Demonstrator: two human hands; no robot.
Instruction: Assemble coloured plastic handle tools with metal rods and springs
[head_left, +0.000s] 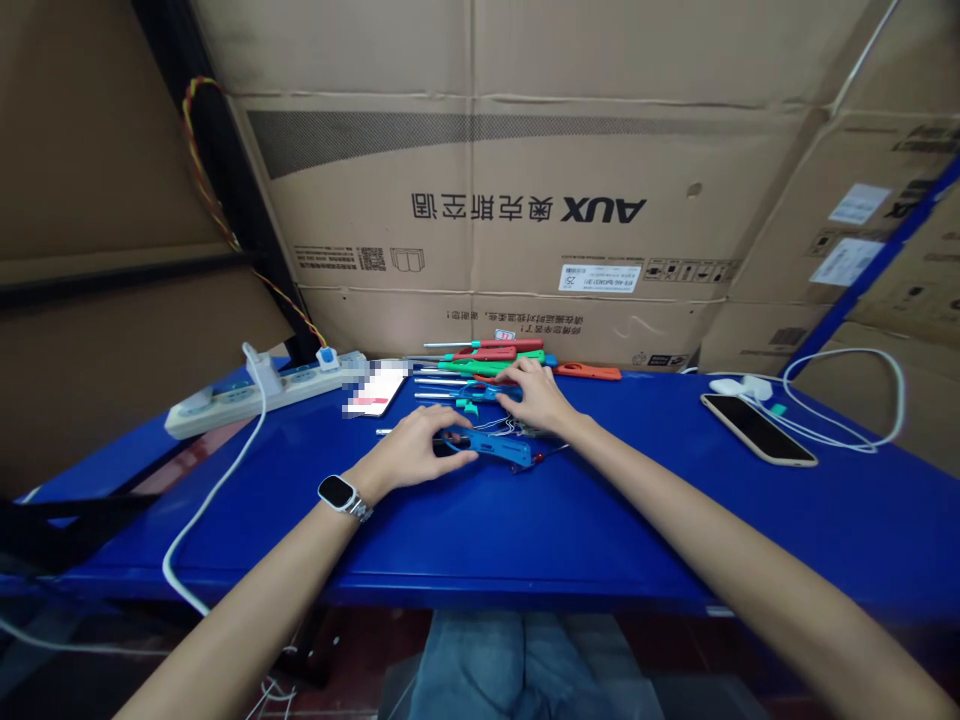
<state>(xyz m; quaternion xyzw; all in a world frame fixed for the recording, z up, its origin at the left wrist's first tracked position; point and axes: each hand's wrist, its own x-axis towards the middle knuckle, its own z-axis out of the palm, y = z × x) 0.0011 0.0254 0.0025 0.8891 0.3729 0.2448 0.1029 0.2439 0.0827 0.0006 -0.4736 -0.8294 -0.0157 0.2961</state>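
Observation:
A blue long-nosed lighter lies near the middle of the table, its metal tip showing past my left hand. My left thumb and forefinger close around its front part from either side. Beyond it, my right hand bends its fingers round the handle end of a translucent blue lighter. Thin white wires and a small green piece lie between the hands. Small red bits sit by the near lighter's handle end. What is under my right palm is hidden.
More lighters lie behind, including a red one, a green one and an orange one. A power strip and a partly blurred white card are left. A phone with white cable lies right. Cardboard walls the back.

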